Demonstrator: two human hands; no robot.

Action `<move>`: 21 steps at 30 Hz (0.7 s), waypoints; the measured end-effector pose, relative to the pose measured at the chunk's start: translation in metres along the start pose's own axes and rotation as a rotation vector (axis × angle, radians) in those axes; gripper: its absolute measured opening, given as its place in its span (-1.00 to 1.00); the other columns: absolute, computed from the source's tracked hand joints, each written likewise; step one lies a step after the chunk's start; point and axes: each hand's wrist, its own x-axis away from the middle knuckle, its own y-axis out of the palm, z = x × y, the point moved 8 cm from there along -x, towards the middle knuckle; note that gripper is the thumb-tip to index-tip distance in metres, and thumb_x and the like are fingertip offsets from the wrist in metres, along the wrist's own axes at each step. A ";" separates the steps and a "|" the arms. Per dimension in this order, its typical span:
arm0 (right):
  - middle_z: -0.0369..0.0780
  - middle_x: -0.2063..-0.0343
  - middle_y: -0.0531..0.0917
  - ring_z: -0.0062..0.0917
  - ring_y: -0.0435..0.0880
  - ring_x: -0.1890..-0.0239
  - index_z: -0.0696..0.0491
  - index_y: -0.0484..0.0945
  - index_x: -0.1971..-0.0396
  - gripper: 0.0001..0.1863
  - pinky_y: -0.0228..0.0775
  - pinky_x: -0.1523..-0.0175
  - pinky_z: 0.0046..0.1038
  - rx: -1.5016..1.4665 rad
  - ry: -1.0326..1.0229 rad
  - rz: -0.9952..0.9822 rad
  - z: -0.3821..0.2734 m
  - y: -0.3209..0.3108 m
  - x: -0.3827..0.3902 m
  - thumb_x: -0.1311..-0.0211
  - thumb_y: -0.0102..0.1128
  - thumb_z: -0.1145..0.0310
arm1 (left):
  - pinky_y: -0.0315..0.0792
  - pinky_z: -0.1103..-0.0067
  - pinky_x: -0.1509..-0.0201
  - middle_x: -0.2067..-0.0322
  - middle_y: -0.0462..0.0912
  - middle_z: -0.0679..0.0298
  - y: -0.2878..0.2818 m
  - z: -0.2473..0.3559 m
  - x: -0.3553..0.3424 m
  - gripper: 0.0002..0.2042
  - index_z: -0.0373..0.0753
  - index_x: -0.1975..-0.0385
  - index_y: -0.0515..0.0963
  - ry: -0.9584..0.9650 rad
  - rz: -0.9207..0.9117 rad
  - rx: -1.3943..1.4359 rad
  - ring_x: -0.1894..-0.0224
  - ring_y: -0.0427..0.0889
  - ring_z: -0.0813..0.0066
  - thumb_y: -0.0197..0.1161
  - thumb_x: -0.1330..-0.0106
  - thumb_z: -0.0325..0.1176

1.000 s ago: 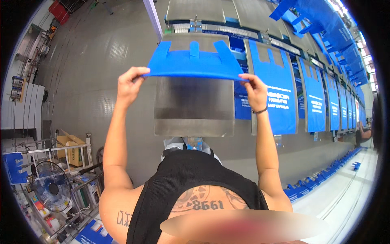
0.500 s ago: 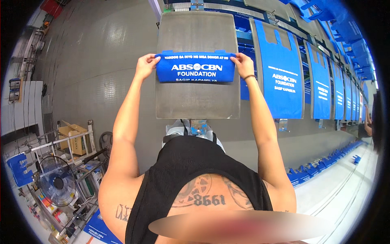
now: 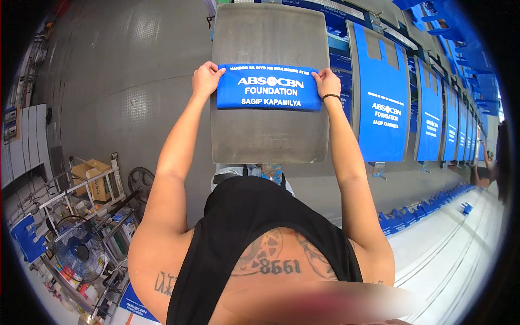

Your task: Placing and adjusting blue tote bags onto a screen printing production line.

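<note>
On grey platen [image 3: 269, 141], blue bag [image 3: 269, 86] folded flat, left hand [image 3: 206, 78] & right hand [image 3: 327, 82] grip closed on its ends.

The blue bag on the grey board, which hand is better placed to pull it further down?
Neither clearly. The left hand grips the blue bag's left edge and the right hand its right edge, level with each other across the grey board, so probably both together.

Bare arms, black sleeveless top

The person wore a black sleeveless top [image 3: 233, 244] with wide armholes, both arms uncovered to the shoulder. A thin dark band [image 3: 330, 97] circled the right wrist. Dark tattoos showed on the chest: a round patterned design with figures beneath it, and small marks [image 3: 165, 281] near the left shoulder.
</note>
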 end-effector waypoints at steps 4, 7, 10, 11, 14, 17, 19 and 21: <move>-0.06 0.42 0.64 -0.18 0.63 0.29 0.07 0.55 0.33 -0.56 0.43 0.19 -0.25 -0.099 0.086 0.109 0.012 -0.025 0.027 -0.08 0.22 -0.05 | 0.44 0.37 0.33 0.59 0.59 0.25 -0.032 0.004 0.038 -0.63 -0.19 0.26 0.46 -0.056 0.153 0.061 0.47 0.60 0.28 0.31 -0.12 -0.05; 0.00 0.47 0.63 -0.19 0.66 0.33 0.15 0.48 0.36 -0.46 0.50 0.21 -0.22 -0.210 0.408 -0.101 0.069 -0.016 0.082 -0.13 0.13 -0.13 | 0.46 0.40 0.41 0.61 0.58 0.23 -0.044 -0.004 0.101 -0.61 -0.21 0.21 0.42 -0.124 0.133 0.103 0.49 0.62 0.35 0.30 -0.16 -0.05; -0.01 0.47 0.62 -0.28 0.69 0.42 0.19 0.39 0.22 -0.48 0.58 0.38 -0.31 -0.658 0.648 -0.248 0.068 0.002 0.122 -0.08 0.30 0.05 | 0.51 0.48 0.48 0.55 0.59 0.16 -0.010 -0.029 0.150 -0.56 -0.26 0.10 0.33 -0.469 -0.157 0.438 0.49 0.63 0.41 0.31 -0.19 -0.13; -0.02 0.45 0.61 -0.31 0.69 0.45 0.20 0.33 0.14 -0.45 0.59 0.44 -0.36 -0.848 0.620 -0.186 0.067 0.007 0.117 -0.04 0.36 0.15 | 0.55 0.50 0.46 0.47 0.59 0.09 0.000 -0.030 0.154 -0.52 -0.29 0.05 0.27 -0.470 -0.133 0.614 0.47 0.63 0.39 0.32 -0.18 -0.18; -0.02 0.41 0.60 -0.33 0.68 0.48 0.19 0.24 0.02 -0.35 0.60 0.48 -0.40 -0.982 0.570 -0.132 0.059 0.012 0.102 0.02 0.43 0.28 | 0.60 0.50 0.42 0.36 0.58 -0.02 0.016 -0.025 0.146 -0.44 -0.36 -0.02 0.19 -0.484 -0.051 0.857 0.43 0.65 0.32 0.36 -0.16 -0.27; -0.04 0.35 0.59 -0.36 0.66 0.41 0.23 0.26 -0.05 -0.35 0.63 0.36 -0.39 -0.938 0.598 -0.159 0.049 0.011 0.100 0.00 0.42 0.37 | 0.62 0.49 0.38 0.33 0.57 -0.04 0.025 -0.023 0.137 -0.40 -0.44 -0.05 0.18 -0.496 0.034 0.924 0.39 0.66 0.28 0.38 -0.12 -0.34; -0.11 0.33 0.60 -0.42 0.64 0.38 0.24 0.42 0.10 -0.55 0.62 0.30 -0.45 -1.003 0.600 -0.221 0.045 0.015 0.097 -0.03 0.37 0.42 | 0.63 0.48 0.37 0.29 0.57 -0.03 0.030 -0.028 0.136 -0.44 -0.45 -0.02 0.23 -0.519 0.095 0.975 0.37 0.67 0.25 0.38 -0.12 -0.37; -0.15 0.31 0.61 -0.46 0.63 0.37 0.25 0.50 0.18 -0.65 0.61 0.27 -0.49 -1.036 0.604 -0.244 0.043 0.018 0.096 -0.05 0.35 0.44 | 0.62 0.49 0.41 0.30 0.57 0.00 0.031 -0.033 0.137 -0.49 -0.44 0.02 0.27 -0.569 0.121 1.030 0.41 0.66 0.29 0.37 -0.13 -0.39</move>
